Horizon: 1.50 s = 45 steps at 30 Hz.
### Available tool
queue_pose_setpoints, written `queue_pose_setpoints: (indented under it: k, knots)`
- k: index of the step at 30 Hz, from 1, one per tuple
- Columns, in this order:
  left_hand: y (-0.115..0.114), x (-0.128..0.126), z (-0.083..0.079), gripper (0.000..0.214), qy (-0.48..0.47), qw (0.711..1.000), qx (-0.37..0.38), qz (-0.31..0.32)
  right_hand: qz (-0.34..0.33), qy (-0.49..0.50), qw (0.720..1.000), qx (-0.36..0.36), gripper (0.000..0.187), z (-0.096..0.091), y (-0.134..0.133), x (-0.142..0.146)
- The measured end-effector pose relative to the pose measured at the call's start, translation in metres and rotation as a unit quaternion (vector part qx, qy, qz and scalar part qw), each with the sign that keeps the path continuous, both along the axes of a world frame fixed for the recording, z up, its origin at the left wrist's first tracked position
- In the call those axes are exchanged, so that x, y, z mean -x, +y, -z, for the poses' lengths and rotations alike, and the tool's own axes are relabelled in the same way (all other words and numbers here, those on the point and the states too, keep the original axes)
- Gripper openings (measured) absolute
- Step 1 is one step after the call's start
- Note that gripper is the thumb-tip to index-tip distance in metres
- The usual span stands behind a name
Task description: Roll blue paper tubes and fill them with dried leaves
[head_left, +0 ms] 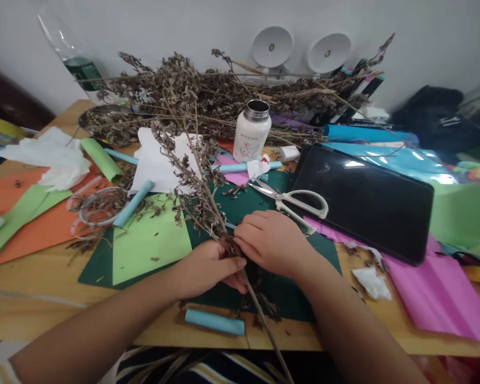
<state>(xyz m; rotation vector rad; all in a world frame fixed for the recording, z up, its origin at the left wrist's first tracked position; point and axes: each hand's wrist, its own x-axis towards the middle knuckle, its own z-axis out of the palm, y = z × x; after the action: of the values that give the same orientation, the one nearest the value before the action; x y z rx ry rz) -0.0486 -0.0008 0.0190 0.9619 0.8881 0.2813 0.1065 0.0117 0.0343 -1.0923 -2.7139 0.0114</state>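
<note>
A dried plant stalk [214,205] with shrivelled brown leaves runs from the back of the table down past its front edge. My left hand [210,266] is closed round it, thumb across the stem. Just above and to the right, my right hand [270,240] has its fingers curled at the same stem, their tips partly hidden. Under both hands lies a dark green mat [100,261] strewn with leaf bits. Scissors [290,200] with pale handles lie open beyond my right hand. A rolled blue paper tube [215,322] rests near the table's front edge.
Behind stands a large heap of dried stalks [176,85]. An uncapped white bottle [252,130] stands before it. On the right are a black tablet [364,197] and pink paper [444,298]. Light green paper [152,250], orange paper [60,224] and crumpled tissue [64,154] lie left.
</note>
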Motion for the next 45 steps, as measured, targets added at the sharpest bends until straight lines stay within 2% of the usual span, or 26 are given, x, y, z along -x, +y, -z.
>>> queue_pose_setpoints:
  k: [4, 7, 12, 15, 18, 21, 23, 29, 40, 42, 45]
  knots:
    - [0.000, -0.003, 0.006, 0.004, 0.016, 0.995, -0.091, -0.043, 0.040, -0.013, 0.999, -0.035, 0.018, 0.002, -0.003, 0.006]
    - [0.002, -0.002, 0.007, 0.003, 0.020, 0.993, -0.099, -0.058, 0.074, -0.012, 0.996, -0.051, 0.019, 0.003, -0.004, 0.010]
    - [0.005, 0.002, 0.001, 0.009, 0.082, 0.988, -0.130, 0.001, 0.052, -0.008, 0.998, -0.026, 0.019, 0.004, -0.001, 0.007]
    - [0.005, 0.001, 0.001, 0.016, 0.084, 0.993, -0.086, -0.012, 0.054, 0.006, 0.998, -0.014, 0.023, 0.004, 0.001, 0.003]
    - [0.004, -0.001, 0.004, 0.024, 0.054, 0.993, -0.047, -0.090, 0.064, 0.027, 0.998, 0.006, 0.025, 0.004, 0.002, 0.001]
    - [0.003, -0.003, 0.008, 0.028, 0.028, 0.983, -0.049, -0.173, 0.061, 0.029, 0.997, 0.031, 0.024, 0.004, 0.004, 0.000]
    - [0.002, -0.004, 0.009, 0.028, 0.013, 0.978, -0.043, -0.203, 0.059, 0.020, 0.997, 0.036, 0.023, 0.004, 0.004, 0.000]
    - [0.000, -0.009, 0.008, 0.025, -0.011, 0.976, -0.018, -0.216, 0.063, -0.028, 0.997, 0.017, 0.016, 0.003, 0.003, 0.004]
    - [0.006, -0.007, 0.001, 0.026, -0.009, 0.976, -0.032, -0.216, 0.059, -0.025, 0.998, -0.017, 0.012, 0.006, 0.004, 0.011]
    - [0.005, -0.006, 0.000, 0.024, -0.004, 0.975, -0.042, -0.217, 0.083, -0.032, 0.996, 0.018, 0.014, 0.007, 0.007, 0.009]
    - [0.001, -0.004, -0.002, 0.024, 0.001, 0.977, -0.054, -0.208, 0.171, -0.043, 0.981, 0.080, 0.017, 0.008, 0.013, 0.001]
